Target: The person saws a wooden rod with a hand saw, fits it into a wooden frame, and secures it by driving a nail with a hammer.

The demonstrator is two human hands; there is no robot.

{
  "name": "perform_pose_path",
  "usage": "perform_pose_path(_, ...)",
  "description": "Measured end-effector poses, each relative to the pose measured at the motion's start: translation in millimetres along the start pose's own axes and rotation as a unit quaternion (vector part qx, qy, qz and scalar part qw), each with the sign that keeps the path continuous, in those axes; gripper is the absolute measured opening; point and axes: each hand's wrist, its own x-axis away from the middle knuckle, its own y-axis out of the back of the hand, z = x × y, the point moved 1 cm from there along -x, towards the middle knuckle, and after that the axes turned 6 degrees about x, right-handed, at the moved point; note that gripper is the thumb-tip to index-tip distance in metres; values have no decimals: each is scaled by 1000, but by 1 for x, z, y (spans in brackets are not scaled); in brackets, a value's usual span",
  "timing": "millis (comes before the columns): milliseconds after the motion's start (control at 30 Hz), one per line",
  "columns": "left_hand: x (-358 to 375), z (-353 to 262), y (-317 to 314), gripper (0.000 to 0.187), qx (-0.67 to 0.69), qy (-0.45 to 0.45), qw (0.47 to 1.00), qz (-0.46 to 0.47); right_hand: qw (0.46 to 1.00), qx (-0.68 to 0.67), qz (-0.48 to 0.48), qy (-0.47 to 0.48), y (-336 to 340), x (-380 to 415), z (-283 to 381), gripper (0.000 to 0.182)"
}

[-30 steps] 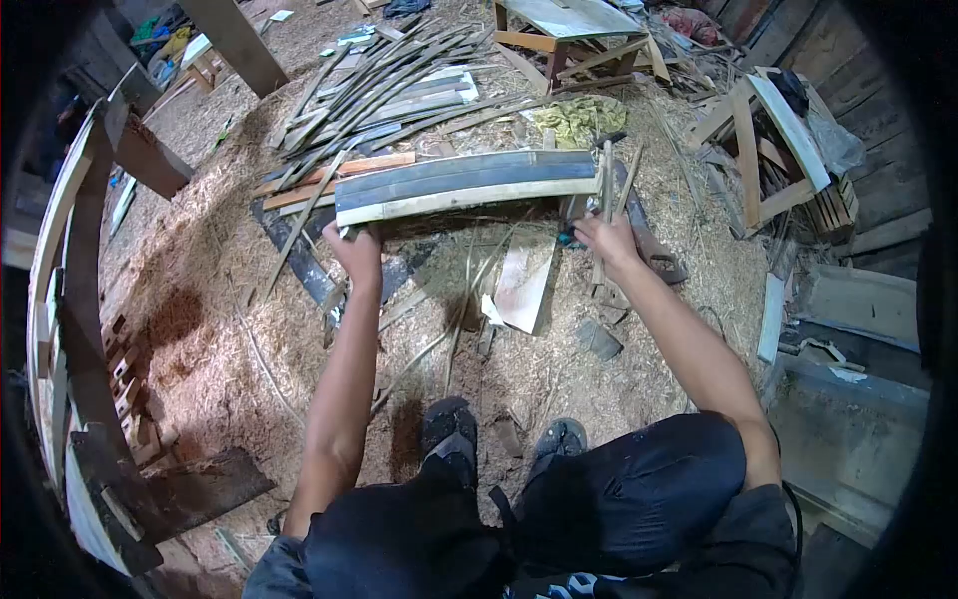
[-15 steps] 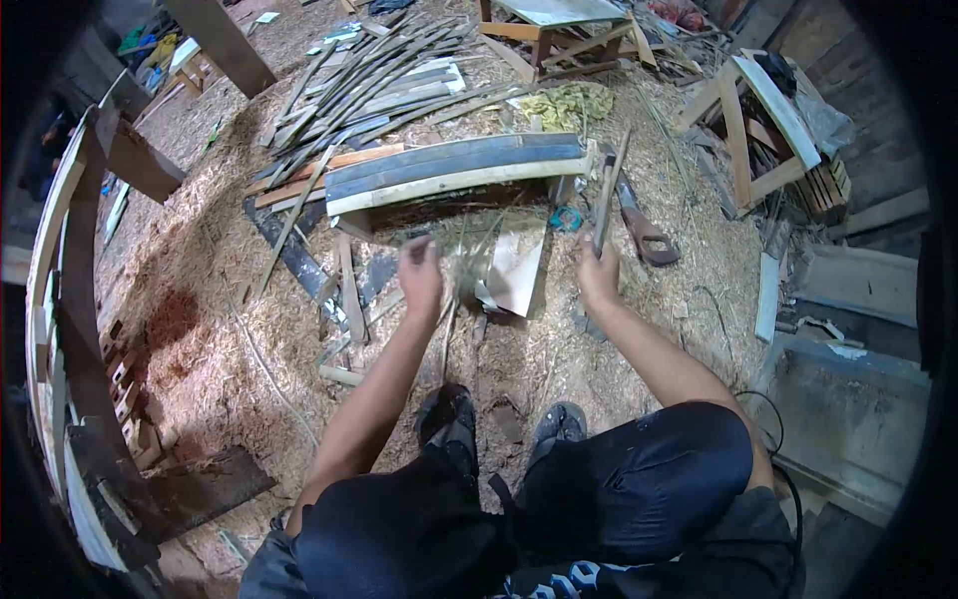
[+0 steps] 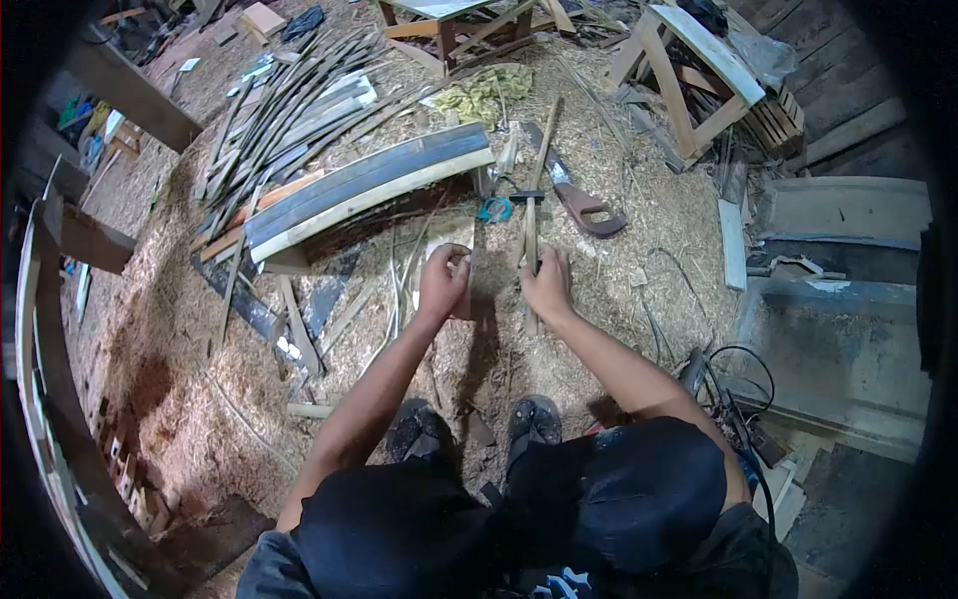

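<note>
My right hand (image 3: 547, 283) is closed round the wooden handle of a hammer (image 3: 528, 222), whose dark head points away from me. To its left my left hand (image 3: 445, 280) is closed, thumb and fingertips together; anything small between them is too fine to make out. Behind the left hand a pale flat piece (image 3: 451, 236) lies on the shavings, partly covered by it. Beyond stands a curved slatted wooden piece (image 3: 369, 188), with blue-grey and pale strips along its top. A teal ring-shaped item (image 3: 494, 209) lies near its right end.
A handsaw (image 3: 591, 212) lies right of the hammer. Long thin strips (image 3: 284, 120) are heaped at the far left. Wooden frames (image 3: 689, 90) stand at the back right. A dark cable (image 3: 743, 399) loops beside my right knee. Wood shavings (image 3: 249, 349) cover the floor.
The view has swung right, so the surroundings sit further left. My hands have come closer together, and the hammer head now shows clearly beyond my right hand.
</note>
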Motion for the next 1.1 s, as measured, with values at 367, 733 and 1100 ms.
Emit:
perform_pose_path(367,-89,-138,96,17,-17,-201,978,45,907,-241,-203,278,101,-102,139,21)
perform_pose_path(733,-111,-197,231,19,-50,78,993,-69,929,-226,26,292,159,-85,309,11)
perform_pose_path(1100,-65,-340,310,22,-22,202,974,-98,958,-136,114,224,307,-27,415,11)
